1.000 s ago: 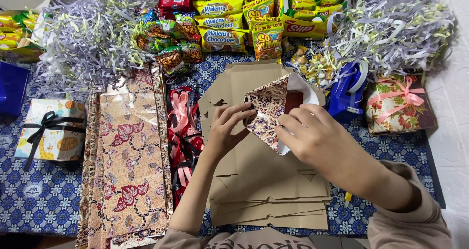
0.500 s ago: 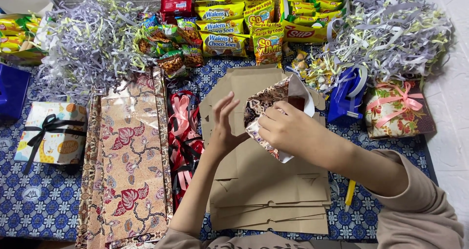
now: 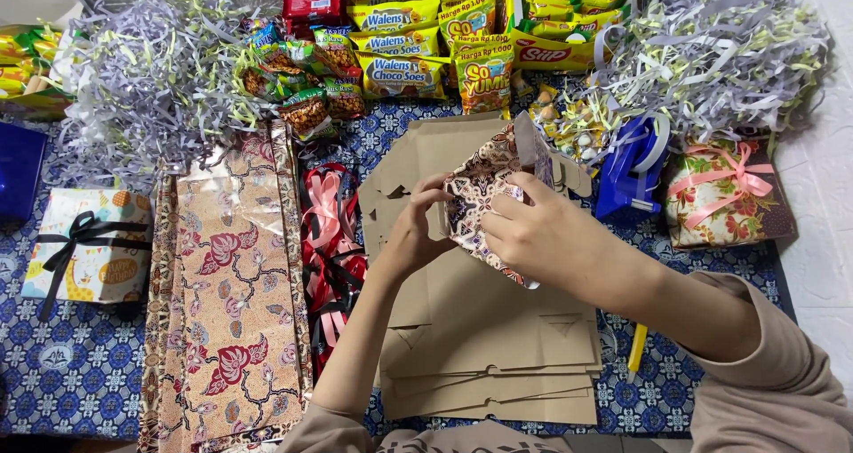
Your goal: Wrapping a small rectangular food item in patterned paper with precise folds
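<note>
From the head view, I see both hands working one small box wrapped in brown batik-patterned paper [image 3: 484, 195], held just above a stack of flat kraft cardboard box blanks [image 3: 480, 329]. My left hand [image 3: 418, 231] has its grip closed on the box's left edge, fingertips pinching a paper fold. My right hand [image 3: 546, 235] clasps the box's right and lower side, fingers curled over the wrapping.

I judge the main risk to be the paper: the white underside shows at the bottom corner under the right grip, so the fold looks loose and could spring open or tear if either pinch slackens or pulls unevenly. The box could also tip out of the wrap onto the blanks.

Right of the right grip stands a blue tape dispenser [image 3: 633, 170], and beyond it a dark floral-wrapped parcel with a pink ribbon [image 3: 724, 195]. Below the right forearm a yellow pen-like stick [image 3: 636, 348] pokes out on the blue patterned cloth of the table [image 3: 80, 364].

Left of the left grip lies a heap of pink, red and black ribbons [image 3: 330, 240], then sheets of tan floral wrapping paper [image 3: 233, 293], then a pale gift box tied with black ribbon [image 3: 84, 244].

Beyond both grips sit yellow snack packets [image 3: 400, 49], a red packet [image 3: 311, 2], small green-and-brown sachets [image 3: 306, 71], and grey-and-yellow shredded paper [image 3: 151, 80] on both sides.
</note>
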